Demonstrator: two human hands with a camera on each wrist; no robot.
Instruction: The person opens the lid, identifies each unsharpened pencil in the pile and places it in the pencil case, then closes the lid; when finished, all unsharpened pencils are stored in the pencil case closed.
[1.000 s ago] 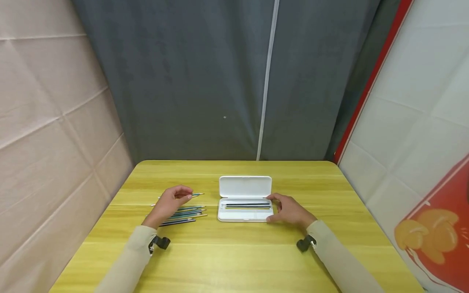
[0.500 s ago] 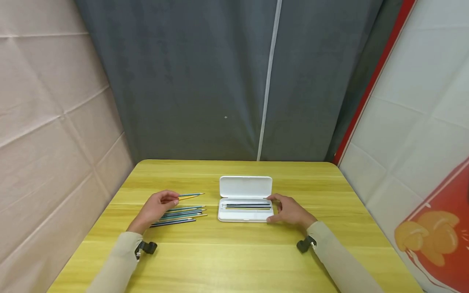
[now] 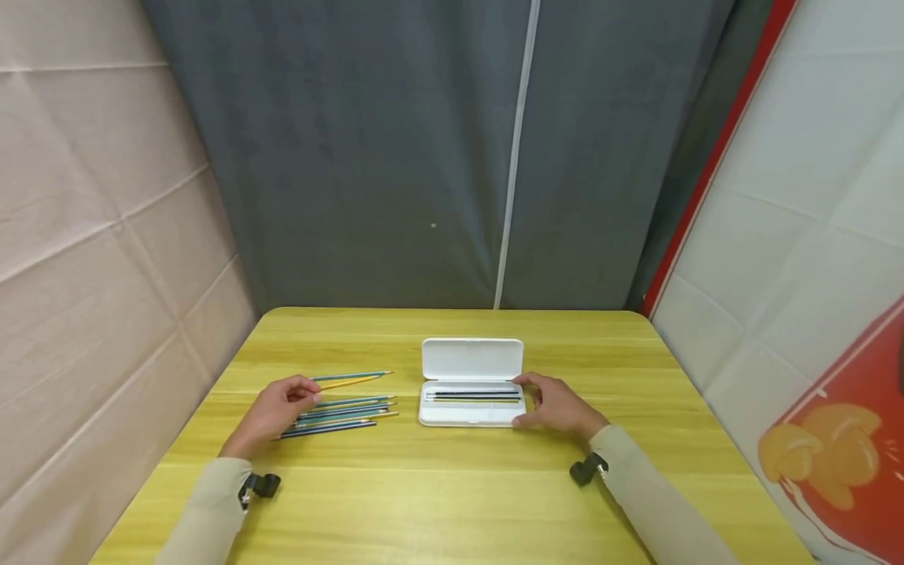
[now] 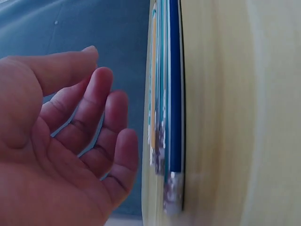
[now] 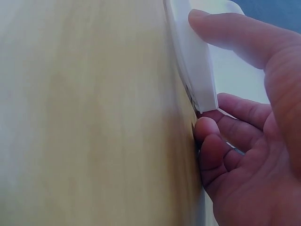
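Observation:
In the head view my left hand (image 3: 275,408) hovers over the left ends of several pencils (image 3: 339,413) that lie side by side. Its fingers are loosely bent, and the left wrist view shows nothing held between thumb and fingers (image 4: 96,89). Just beyond the fingertips lie a yellow pencil (image 3: 351,383) and a blue pencil (image 3: 353,374). My right hand (image 3: 559,404) grips the right end of an open white pencil case (image 3: 459,416), thumb at the front corner and fingers at the back. Inside the case rest several dark pencils and a yellow one (image 3: 476,401).
The case's raised lid (image 3: 472,359) stands at its back. All of this is on a yellow wood-grain table (image 3: 452,494). A grey curtain (image 3: 381,173) hangs behind the table, with pale cloth (image 3: 113,275) on the left and a white-and-red panel (image 3: 798,235) on the right.
My left hand has drawn back to the left and toward me, uncovering more of the blue and yellow pencils. My right hand and the case have stayed in place.

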